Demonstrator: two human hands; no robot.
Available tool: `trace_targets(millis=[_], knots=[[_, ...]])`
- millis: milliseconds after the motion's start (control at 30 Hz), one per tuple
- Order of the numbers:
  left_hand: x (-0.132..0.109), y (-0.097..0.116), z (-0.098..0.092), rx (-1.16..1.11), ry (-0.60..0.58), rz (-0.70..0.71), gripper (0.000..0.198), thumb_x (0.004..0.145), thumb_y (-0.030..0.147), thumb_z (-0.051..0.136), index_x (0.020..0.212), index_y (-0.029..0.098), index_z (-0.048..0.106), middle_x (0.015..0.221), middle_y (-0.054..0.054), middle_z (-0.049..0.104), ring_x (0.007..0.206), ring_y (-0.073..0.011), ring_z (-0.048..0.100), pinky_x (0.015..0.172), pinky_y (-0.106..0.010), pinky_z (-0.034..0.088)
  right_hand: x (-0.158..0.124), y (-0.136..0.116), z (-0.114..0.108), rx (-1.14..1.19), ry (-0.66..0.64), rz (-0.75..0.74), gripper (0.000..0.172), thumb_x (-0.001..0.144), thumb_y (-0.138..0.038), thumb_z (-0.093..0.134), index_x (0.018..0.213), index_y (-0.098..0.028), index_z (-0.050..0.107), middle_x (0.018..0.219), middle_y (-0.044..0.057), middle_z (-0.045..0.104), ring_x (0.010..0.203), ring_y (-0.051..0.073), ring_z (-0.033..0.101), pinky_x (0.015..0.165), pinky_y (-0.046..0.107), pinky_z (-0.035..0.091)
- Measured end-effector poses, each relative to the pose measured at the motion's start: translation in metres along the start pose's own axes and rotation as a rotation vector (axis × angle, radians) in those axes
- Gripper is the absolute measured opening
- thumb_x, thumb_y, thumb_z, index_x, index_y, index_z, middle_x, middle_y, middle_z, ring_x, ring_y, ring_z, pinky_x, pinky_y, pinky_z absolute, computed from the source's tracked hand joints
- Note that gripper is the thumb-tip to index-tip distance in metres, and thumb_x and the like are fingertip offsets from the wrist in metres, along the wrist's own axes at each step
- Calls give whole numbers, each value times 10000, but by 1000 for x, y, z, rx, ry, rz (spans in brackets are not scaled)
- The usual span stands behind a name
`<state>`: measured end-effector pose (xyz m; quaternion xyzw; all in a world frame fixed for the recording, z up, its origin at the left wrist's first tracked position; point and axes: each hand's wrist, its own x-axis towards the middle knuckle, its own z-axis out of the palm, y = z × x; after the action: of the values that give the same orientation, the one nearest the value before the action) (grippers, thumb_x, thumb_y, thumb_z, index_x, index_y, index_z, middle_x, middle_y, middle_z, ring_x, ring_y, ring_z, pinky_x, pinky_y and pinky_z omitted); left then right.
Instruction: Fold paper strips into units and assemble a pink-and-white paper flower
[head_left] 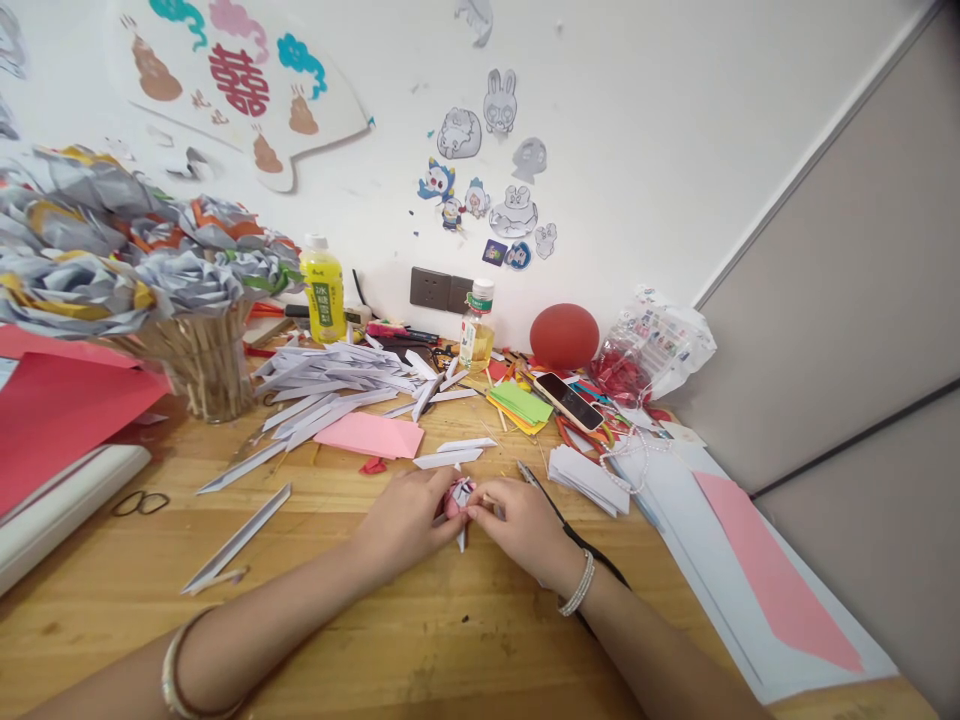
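Between my two hands, low over the table's middle, is a small pink and white folded paper flower [459, 494]. My left hand [409, 515] is closed round its left side. The fingers of my right hand [517, 520] pinch its right edge. A narrow white paper end pokes out below the flower. Just beyond my hands lie folded white paper strips [450, 458], and a pink paper stack [371, 435] is to their left. A black-handled pen-like tool [529, 472] lies partly behind my right hand.
At left, paper flowers on sticks fill a glass jar [217, 385]. A pile of white strips [337, 375], a yellow bottle [324, 290], a smaller bottle [478, 325], a phone [570, 400], green paper [523, 402] and a red balloon [564, 336] line the back. Pink paper [776, 570] lies right.
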<state>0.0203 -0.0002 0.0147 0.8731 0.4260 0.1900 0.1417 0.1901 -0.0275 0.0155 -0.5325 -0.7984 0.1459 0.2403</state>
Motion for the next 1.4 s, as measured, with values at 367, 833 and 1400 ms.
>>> trace_targets(millis=[367,833,1400], knots=[[0,-3,1,10,3,24,118,776,309,514,802,196,535,729,-25,628,694,-192,575,622,-277,375,0,-2,0,-194,-19,-95,83,851,-172,536,778,-181,575,760,4,636,723,144,574,626,231,354],[0,-4,2,31,1,44,169,809,362,485,808,195,513,736,-35,632,688,-199,580,625,-285,378,-1,10,5,-224,-14,-205,97,884,-163,482,847,-185,569,838,17,643,783,160,574,684,256,375],[0,-2,1,47,-15,17,249,859,399,413,875,187,543,788,-60,655,744,-223,594,675,-314,395,1,5,-2,14,-27,-54,142,849,-127,498,763,-179,598,758,0,645,717,132,566,628,214,355]])
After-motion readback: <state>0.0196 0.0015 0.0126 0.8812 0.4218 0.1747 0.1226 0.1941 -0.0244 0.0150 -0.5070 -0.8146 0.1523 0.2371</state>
